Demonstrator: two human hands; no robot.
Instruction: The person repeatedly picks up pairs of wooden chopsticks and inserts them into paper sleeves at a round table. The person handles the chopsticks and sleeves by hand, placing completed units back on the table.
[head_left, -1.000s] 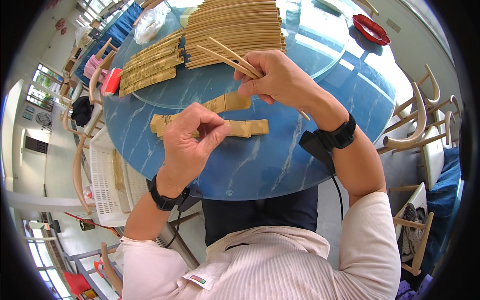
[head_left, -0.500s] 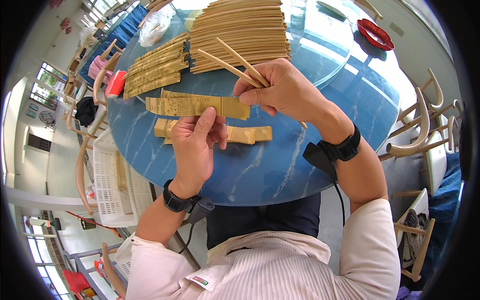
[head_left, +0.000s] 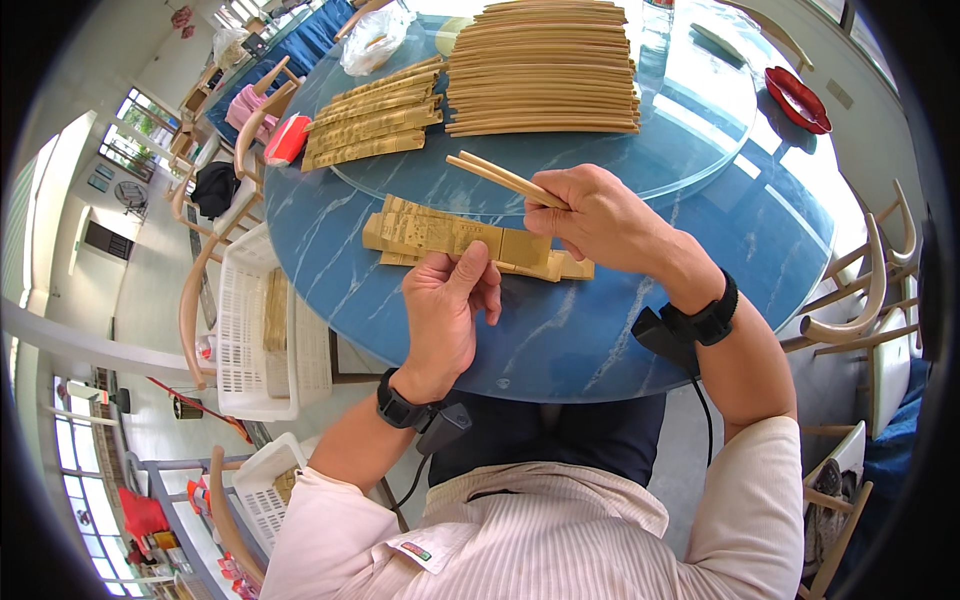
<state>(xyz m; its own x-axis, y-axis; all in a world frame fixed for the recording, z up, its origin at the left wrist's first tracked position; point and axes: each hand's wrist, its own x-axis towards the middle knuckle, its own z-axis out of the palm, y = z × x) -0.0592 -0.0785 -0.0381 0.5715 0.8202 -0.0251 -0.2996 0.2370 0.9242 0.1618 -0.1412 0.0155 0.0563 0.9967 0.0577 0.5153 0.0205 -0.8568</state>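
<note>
My left hand [head_left: 440, 310] pinches a flat gold paper chopstick sleeve [head_left: 440, 228] between thumb and fingers. This printed sleeve is over several more gold sleeves [head_left: 575, 268] lying on the blue marbled table. Closed around a pair of wooden chopsticks [head_left: 500, 179], my right hand [head_left: 605, 215] is just above the sleeve's right end. The chopsticks' tips point up and left, close together. Farther back lies a large pile of bare chopsticks [head_left: 540, 80]. Left of it, several gold sleeves [head_left: 375, 115] lie in a row, looking filled.
The round blue table [head_left: 640, 330] carries a glass turntable [head_left: 690, 165]. A red dish [head_left: 797, 100], a clear plastic bag [head_left: 375, 40] and a red-and-white packet [head_left: 287, 140] lie around its far side. White plastic baskets [head_left: 255, 375] stand at my left; wooden chairs [head_left: 870, 300] are at right.
The two chopsticks, spread apart before, are now together in my right hand. The sleeve in my left hand has come down over the sleeves on the table. The whole view has shifted.
</note>
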